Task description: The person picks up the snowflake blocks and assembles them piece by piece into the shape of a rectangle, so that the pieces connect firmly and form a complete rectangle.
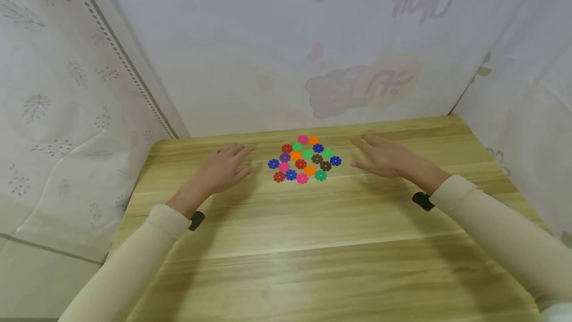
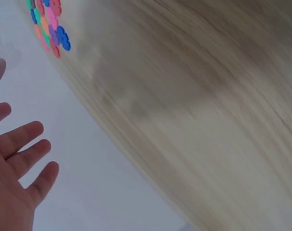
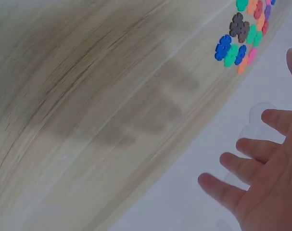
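In the head view, a cluster of notched, flower-like discs (image 1: 301, 164) lies flat on the wood-grain table (image 1: 286, 222), toward its far edge, in red, blue, green, orange, pink, purple and dark brown. The person's left hand (image 1: 227, 169) is just left of the cluster, fingers extended and gripping nothing. The right hand (image 1: 381, 157) is just right of it, also spread and without a hold on anything. Pale sleeves (image 1: 496, 230) cover both forearms, and printed cloth (image 1: 250, 53) hangs beyond the far edge.

In the left wrist view, the left hand's fingers are parted, clear of the discs; a blue one ends the cluster on the left.

In the right wrist view, the right hand's fingers are spread wide, clear of the discs, its shadow falling on the table.
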The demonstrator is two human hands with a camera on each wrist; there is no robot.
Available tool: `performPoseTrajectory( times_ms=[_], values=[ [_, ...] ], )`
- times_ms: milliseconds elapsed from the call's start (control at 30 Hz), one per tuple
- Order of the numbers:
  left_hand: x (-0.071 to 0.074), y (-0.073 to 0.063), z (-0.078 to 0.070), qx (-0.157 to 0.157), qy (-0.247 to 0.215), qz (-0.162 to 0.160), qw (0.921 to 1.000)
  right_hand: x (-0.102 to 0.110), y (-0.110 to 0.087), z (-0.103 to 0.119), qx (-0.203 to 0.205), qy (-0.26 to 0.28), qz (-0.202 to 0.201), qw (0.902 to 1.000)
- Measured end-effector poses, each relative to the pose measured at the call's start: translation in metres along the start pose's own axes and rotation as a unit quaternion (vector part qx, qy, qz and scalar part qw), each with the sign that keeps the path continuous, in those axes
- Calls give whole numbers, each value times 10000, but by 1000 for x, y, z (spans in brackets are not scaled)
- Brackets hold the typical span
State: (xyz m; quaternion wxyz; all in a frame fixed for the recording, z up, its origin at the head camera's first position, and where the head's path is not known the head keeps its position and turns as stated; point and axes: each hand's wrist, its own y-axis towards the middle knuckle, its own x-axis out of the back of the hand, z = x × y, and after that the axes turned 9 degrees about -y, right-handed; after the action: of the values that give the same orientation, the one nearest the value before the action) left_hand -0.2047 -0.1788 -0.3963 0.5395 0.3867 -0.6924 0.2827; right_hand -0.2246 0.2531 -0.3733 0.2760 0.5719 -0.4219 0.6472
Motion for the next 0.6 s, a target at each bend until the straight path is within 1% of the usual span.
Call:
performPoseTrajectory(
  times_ms=[100, 233, 333, 400, 467, 600],
  values=[
    [-5, 5, -2, -36, -95, -207, 9997, -1, 5, -1, -51, 244, 7, 9997],
    [-11, 11, -4, 50, -341, -385, 9987, -2, 9, -3, -128, 588, -59, 9982],
    [-14, 15, -5, 149, -586, -431, 9972, -5, 11, -5, -143, 852, -172, 9961],
    [-17, 17, -5, 188, -814, -436, 9956, -8, 12, -7, -223, 1176, -167, 9927],
    [-20, 19, -4, 268, -1119, -403, 9925, -9, 13, -9, -323, 1459, -117, 9887],
    [-25, 21, -5, 451, -1712, -312, 9837, -9, 13, -13, -564, 1943, -32, 9793]
  ],
)
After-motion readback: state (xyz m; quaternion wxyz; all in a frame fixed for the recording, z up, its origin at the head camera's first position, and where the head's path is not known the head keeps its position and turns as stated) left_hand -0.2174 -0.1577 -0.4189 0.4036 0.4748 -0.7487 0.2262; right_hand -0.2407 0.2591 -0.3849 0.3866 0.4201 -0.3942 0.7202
